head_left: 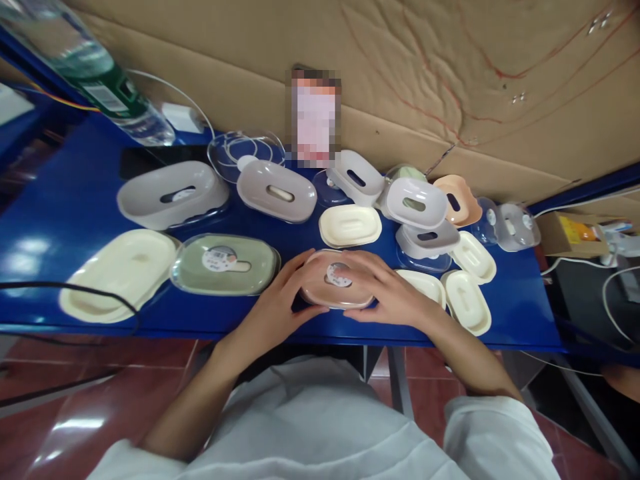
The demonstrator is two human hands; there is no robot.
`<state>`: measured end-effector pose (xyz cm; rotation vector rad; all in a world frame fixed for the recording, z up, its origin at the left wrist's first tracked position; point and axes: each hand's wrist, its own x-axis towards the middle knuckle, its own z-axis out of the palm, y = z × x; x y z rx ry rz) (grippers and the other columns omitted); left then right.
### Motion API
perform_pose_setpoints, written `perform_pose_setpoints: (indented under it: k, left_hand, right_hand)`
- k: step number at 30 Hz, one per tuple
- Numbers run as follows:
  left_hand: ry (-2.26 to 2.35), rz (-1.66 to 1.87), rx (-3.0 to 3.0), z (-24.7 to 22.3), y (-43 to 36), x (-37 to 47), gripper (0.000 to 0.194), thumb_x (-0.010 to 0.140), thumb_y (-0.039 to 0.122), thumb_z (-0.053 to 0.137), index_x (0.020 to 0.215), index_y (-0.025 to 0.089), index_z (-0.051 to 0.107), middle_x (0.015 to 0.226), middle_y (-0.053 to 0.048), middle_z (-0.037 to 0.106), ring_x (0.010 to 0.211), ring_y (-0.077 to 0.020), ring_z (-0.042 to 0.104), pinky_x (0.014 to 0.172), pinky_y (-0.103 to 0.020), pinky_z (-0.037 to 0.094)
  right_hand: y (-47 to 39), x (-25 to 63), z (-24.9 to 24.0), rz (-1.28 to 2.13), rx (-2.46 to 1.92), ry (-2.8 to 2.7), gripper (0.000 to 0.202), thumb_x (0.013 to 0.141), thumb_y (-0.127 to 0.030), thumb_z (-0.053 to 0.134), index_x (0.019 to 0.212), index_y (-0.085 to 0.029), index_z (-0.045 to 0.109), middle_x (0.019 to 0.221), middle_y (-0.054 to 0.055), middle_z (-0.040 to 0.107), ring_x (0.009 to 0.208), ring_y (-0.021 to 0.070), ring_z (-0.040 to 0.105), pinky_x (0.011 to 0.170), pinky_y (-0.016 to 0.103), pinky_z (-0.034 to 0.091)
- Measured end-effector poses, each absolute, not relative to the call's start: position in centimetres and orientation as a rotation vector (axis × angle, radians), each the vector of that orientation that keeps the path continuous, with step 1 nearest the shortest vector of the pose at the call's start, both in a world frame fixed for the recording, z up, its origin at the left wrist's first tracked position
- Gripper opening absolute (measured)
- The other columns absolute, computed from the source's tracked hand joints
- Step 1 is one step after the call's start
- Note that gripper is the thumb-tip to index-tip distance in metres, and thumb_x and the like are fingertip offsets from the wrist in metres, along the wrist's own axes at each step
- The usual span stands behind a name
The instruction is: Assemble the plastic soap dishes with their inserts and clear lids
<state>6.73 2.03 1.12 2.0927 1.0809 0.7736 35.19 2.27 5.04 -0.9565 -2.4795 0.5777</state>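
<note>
A pink oval box with a round white sticker lies on the blue table near its front edge. My left hand grips its left end, thumb along the near side. Around its right end wraps my right hand, with fingers over the top. Just left of my left hand is a green oval box with a clear cover and a sticker. A cream tray lies partly behind my right hand. Beyond the pink box sits another cream tray.
Grey oval covers with slots, an orange cover and cream trays are spread around. A water bottle stands back left. A blurred upright picture is against the cardboard. A cable crosses the left side.
</note>
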Motion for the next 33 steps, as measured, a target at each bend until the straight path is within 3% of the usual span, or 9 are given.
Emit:
perform_pose_setpoints:
  k: [5, 11, 19, 24, 27, 31, 33]
  left_hand:
    - [1.076, 0.794, 2.09, 0.8, 2.1, 6.6, 0.074, 0.098, 0.044, 0.077, 0.162, 0.035, 0.041, 0.167, -0.01, 0.049, 0.154, -0.0305, 0.051, 0.125, -0.052, 0.049]
    - [1.059, 0.789, 2.125, 0.9, 2.1, 6.5, 0.077, 0.097, 0.038, 0.079, 0.162, 0.036, 0.04, 0.165, -0.011, 0.049, 0.153, -0.0317, 0.052, 0.123, -0.051, 0.051]
    - [1.046, 0.673, 2.234, 0.9, 1.8, 5.5, 0.078, 0.1, 0.033, 0.074, 0.166, 0.04, 0.033, 0.167, -0.011, 0.04, 0.154, -0.0336, 0.049, 0.122, -0.051, 0.052]
    - [1.026, 0.721, 2.293, 1.0, 2.0, 5.6, 0.079, 0.103, 0.039, 0.07, 0.169, 0.04, 0.028, 0.169, -0.012, 0.042, 0.154, -0.0332, 0.05, 0.121, -0.052, 0.052]
    - [1.095, 0.756, 2.386, 1.1, 1.9, 6.1, 0.085, 0.103, 0.039, 0.07, 0.172, 0.039, 0.021, 0.172, -0.015, 0.04, 0.155, -0.0345, 0.05, 0.121, -0.052, 0.053]
    - [1.206, 0.744, 2.475, 1.0, 1.8, 6.5, 0.089, 0.104, 0.04, 0.068, 0.174, 0.035, 0.014, 0.173, -0.018, 0.039, 0.156, -0.0364, 0.049, 0.118, -0.051, 0.055]
    - [1.215, 0.733, 2.467, 0.9, 1.8, 6.6, 0.09, 0.104, 0.042, 0.068, 0.174, 0.033, 0.013, 0.173, -0.019, 0.04, 0.156, -0.0359, 0.049, 0.117, -0.049, 0.056]
  right_hand:
    - [2.2, 35.0, 5.0, 0.412, -0.886, -2.524, 0.088, 0.1, -0.04, 0.077, 0.173, -0.028, 0.029, 0.165, 0.017, 0.051, 0.156, 0.0326, 0.046, 0.128, 0.055, 0.045]
    - [1.9, 35.2, 5.0, 0.358, -0.925, -2.582, 0.083, 0.1, -0.047, 0.076, 0.17, -0.027, 0.036, 0.167, 0.015, 0.05, 0.157, 0.0338, 0.045, 0.128, 0.055, 0.045]
    - [1.4, 35.1, 5.4, 0.339, -0.991, -2.729, 0.087, 0.094, -0.041, 0.084, 0.168, -0.028, 0.041, 0.176, 0.015, 0.036, 0.165, 0.0378, 0.032, 0.131, 0.058, 0.039]
    - [1.1, 35.0, 5.5, 0.315, -1.097, -2.727, 0.098, 0.095, -0.042, 0.083, 0.174, -0.034, 0.026, 0.182, 0.014, 0.021, 0.168, 0.0369, 0.024, 0.129, 0.059, 0.041]
    - [1.3, 35.0, 5.4, 0.281, -1.169, -2.713, 0.104, 0.095, -0.035, 0.083, 0.176, -0.032, 0.018, 0.182, 0.014, 0.021, 0.167, 0.0375, 0.027, 0.128, 0.06, 0.043]
    - [1.6, 35.0, 5.2, 0.272, -1.2, -2.706, 0.097, 0.099, -0.03, 0.076, 0.176, -0.032, 0.016, 0.181, 0.013, 0.027, 0.162, 0.0374, 0.038, 0.124, 0.058, 0.049]
    - [1.7, 34.9, 5.0, 0.281, -1.192, -2.707, 0.093, 0.101, -0.031, 0.072, 0.176, -0.032, 0.017, 0.181, 0.013, 0.026, 0.163, 0.0378, 0.037, 0.125, 0.059, 0.048]
